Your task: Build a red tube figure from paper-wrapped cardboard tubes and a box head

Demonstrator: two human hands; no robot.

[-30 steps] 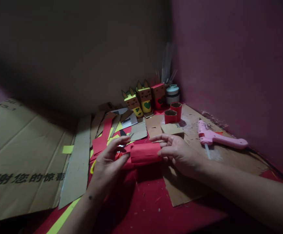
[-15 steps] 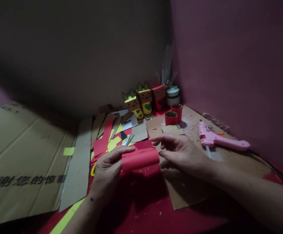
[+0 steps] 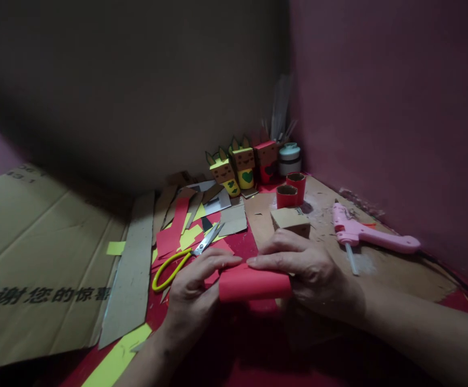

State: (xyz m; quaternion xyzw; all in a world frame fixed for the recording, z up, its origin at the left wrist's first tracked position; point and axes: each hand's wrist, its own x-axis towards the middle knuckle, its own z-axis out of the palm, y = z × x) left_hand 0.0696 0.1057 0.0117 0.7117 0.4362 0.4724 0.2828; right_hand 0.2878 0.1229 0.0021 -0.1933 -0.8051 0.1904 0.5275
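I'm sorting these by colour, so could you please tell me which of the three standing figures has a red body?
The rightmost figure, next to the pale lidded jar; the left figure and middle figure have yellow bodies.

Left fingers (image 3: 220, 262), right fingers (image 3: 272, 262) holding curled red paper (image 3: 254, 285), scissors (image 3: 201, 248) nearby; pink glue gun (image 3: 353, 232), pale, perhaps plastic sticks (image 3: 281, 110)

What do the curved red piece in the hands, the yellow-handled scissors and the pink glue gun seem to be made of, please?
Red piece: probably matte paper or thin card, as it curves smoothly without gloss.
Scissors: blades apparently metal, with a grey sheen; smooth yellow handles, plastic or coated metal.
Glue gun: likely plastic, judging by its smooth, even pink surface.
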